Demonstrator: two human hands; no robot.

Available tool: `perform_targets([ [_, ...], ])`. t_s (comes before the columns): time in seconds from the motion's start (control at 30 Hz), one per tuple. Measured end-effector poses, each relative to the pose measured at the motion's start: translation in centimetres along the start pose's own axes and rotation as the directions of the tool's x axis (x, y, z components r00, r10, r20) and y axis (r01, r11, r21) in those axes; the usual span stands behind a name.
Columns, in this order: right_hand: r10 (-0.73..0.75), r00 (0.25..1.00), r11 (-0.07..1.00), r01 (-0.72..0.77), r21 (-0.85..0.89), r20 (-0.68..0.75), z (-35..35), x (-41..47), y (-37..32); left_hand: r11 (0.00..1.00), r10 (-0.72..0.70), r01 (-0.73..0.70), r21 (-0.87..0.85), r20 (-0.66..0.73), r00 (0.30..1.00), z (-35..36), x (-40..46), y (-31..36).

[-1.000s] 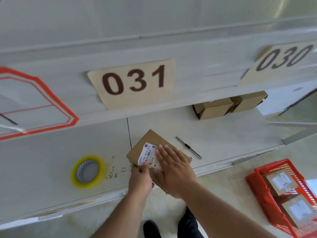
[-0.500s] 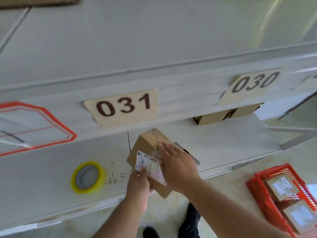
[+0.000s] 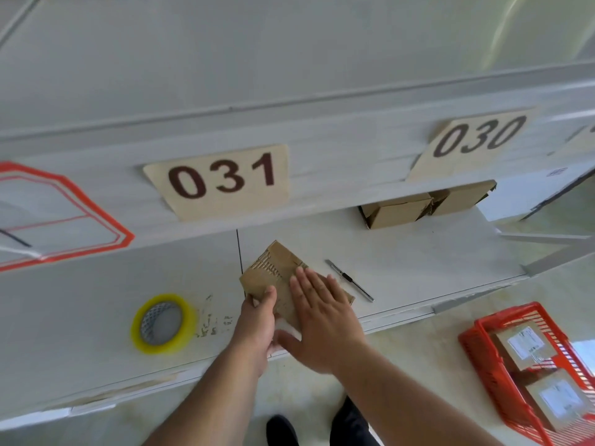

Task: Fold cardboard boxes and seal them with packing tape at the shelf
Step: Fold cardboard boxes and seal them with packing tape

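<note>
The head view showed a small cardboard box [image 3: 283,278] lying on the white shelf [image 3: 402,262], close to its front edge and below the sign marked 031 [image 3: 222,180]. The box was turned so that a plain brown face with torn, ribbed patches was uppermost.

The right hand [image 3: 325,317] was laid flat across the top of the box, its fingers [image 3: 306,286] straight and spread, pressing rather than gripping. This was judged to be done so that the flaps were kept down and the box held against the shelf. The left hand [image 3: 257,320] was placed at the near left corner of the box, with the thumb lying on the top face; the remaining fingers were hidden beneath the hand and box, so a pinch on the corner seemed likely but could not be confirmed. The corner appeared to be steadied in this way so that the box would not slide.

A roll of packing tape [image 3: 163,323] with a yellow rim lay flat on the shelf to the left, near the left hand, and a slim utility knife [image 3: 349,280] lay just right of the box; both seemed to be kept within reach for sealing. Two more boxes [image 3: 425,204] were stored at the back of the shelf. Labelled boxes were held in a red basket [image 3: 476,329] on the floor, presumably finished ones.
</note>
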State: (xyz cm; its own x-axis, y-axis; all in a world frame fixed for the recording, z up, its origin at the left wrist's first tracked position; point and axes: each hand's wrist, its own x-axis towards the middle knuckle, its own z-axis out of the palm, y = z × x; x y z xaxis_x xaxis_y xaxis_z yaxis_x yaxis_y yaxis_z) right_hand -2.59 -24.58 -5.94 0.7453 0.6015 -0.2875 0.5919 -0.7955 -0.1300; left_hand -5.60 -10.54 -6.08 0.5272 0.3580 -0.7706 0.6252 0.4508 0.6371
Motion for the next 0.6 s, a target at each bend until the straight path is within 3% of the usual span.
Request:
perform_targets([
  [0.07,0.031,0.999,0.999,-0.03,-0.021,0.023,-0.7,0.3,0.1,0.999,0.037,-0.036,0.032,-0.019,0.999,0.4,-0.4,0.5],
  [0.13,0.086,0.996,0.996,-0.086,-0.009,0.025,-0.9,0.5,-0.2,0.961,0.202,-0.176,0.215,-0.106,0.974,0.1,0.1,0.7],
  [0.2,0.206,0.978,0.977,-0.207,0.06,0.011,-1.2,0.4,-0.1,0.834,0.368,-0.284,0.473,-0.092,0.925,-1.1,1.1,1.6],
  [0.27,0.348,0.938,0.919,-0.341,0.197,0.0,-1.7,-0.7,0.9,0.71,0.431,-0.36,0.605,0.031,0.902,-2.2,1.9,2.4],
  [0.37,0.483,0.874,0.751,-0.441,0.492,0.045,-1.4,-3.6,2.3,0.644,0.44,-0.373,0.668,0.075,0.895,-3.0,2.2,2.4],
  [0.47,0.487,0.851,0.378,-0.408,0.831,0.196,-1.1,-4.3,2.3,0.64,0.488,-0.356,0.681,-0.004,0.873,-3.1,1.5,1.3],
  [0.5,0.491,0.848,0.353,-0.404,0.844,0.2,-0.9,-3.6,2.5,0.634,0.507,-0.34,0.694,-0.041,0.861,-3.1,1.1,0.7],
  [0.6,0.469,0.865,0.416,-0.397,0.818,0.181,-0.9,-1.2,3.8,0.634,0.539,-0.303,0.711,-0.126,0.833,-3.2,-0.7,-1.5],
])
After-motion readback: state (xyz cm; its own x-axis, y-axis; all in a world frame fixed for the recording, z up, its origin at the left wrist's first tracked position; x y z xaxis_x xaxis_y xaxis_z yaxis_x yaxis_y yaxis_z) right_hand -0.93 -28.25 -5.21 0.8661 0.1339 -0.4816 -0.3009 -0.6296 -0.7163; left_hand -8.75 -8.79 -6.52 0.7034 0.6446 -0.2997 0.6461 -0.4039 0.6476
